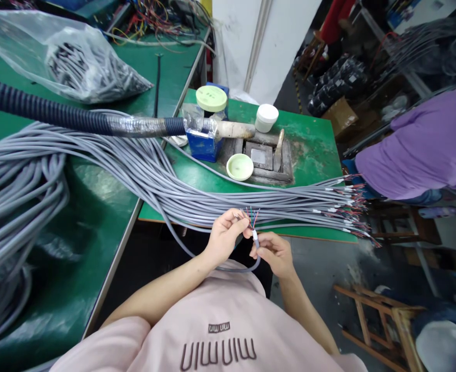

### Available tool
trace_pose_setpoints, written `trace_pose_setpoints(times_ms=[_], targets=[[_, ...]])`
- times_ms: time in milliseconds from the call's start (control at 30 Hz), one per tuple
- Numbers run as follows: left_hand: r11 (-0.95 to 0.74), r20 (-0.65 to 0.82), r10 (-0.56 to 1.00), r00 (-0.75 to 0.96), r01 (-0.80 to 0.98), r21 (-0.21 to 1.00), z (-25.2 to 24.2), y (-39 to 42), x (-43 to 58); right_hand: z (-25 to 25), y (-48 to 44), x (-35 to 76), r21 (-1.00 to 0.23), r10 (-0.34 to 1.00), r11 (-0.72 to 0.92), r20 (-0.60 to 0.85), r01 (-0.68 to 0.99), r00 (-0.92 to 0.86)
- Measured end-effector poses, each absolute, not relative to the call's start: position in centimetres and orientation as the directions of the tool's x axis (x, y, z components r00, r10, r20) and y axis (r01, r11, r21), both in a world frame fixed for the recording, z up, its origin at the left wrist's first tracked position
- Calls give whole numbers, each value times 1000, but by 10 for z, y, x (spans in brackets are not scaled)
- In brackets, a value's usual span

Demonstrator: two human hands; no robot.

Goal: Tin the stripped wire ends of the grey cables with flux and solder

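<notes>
My right hand pinches the end of a grey cable just below its stripped tip, holding it upright. Thin coloured wires fan out of that tip. My left hand is closed with its fingertips on those wires. The cable loops down under both hands and runs back to a big bundle of grey cables lying across the green table. The bundle's stripped ends hang past the table's right edge.
A dark corrugated hose crosses the left table to a solder pot. A green lid, a white jar and a blue box stand beside it. A plastic bag of parts lies back left. A person in purple bends at right.
</notes>
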State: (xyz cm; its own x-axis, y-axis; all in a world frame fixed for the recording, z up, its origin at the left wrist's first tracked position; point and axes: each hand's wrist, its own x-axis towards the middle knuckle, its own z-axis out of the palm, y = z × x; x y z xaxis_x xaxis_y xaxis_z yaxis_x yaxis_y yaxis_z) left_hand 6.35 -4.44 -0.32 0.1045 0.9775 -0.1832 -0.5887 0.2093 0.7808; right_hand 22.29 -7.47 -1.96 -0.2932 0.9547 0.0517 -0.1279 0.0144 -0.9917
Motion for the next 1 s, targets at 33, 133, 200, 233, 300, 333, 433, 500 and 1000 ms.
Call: trace_pose_setpoints(times_ms=[33, 133, 200, 233, 300, 333, 433, 500, 1000], targets=[[213, -189, 977, 104, -589, 779, -3, -44, 64, -20, -75, 223, -992, 956, 15, 50, -124, -291], [220, -196, 975, 105, -595, 773, -3, -44, 64, -20, -75, 223, -994, 958, 14, 45, -109, -283], [226, -199, 974, 113, -602, 766, -2, -44, 64, -21, -75, 223, -995, 959, 12, 39, -98, -281], [230, -201, 973, 116, -605, 762, -2, -44, 64, -21, -76, 223, -996, 960, 10, 35, -91, -279], [241, -212, 970, 121, -606, 758, -2, -43, 64, -21, -76, 223, -997, 961, 3, 25, -80, -275], [247, -217, 968, 123, -605, 757, -2, -43, 65, -21, -76, 224, -997, 961, -2, 21, -81, -275], [260, -227, 965, 133, -604, 754, -3, -44, 64, -23, -75, 224, -993, 960, -21, 13, -115, -280], [264, -206, 964, 166, -608, 748, -4, -43, 64, -25, -75, 225, -989, 958, -43, 0, -143, -286], [390, -213, 907, 365, -532, 751, -5, -37, 63, -32, -78, 230, -970, 953, -121, -54, -210, -299]])
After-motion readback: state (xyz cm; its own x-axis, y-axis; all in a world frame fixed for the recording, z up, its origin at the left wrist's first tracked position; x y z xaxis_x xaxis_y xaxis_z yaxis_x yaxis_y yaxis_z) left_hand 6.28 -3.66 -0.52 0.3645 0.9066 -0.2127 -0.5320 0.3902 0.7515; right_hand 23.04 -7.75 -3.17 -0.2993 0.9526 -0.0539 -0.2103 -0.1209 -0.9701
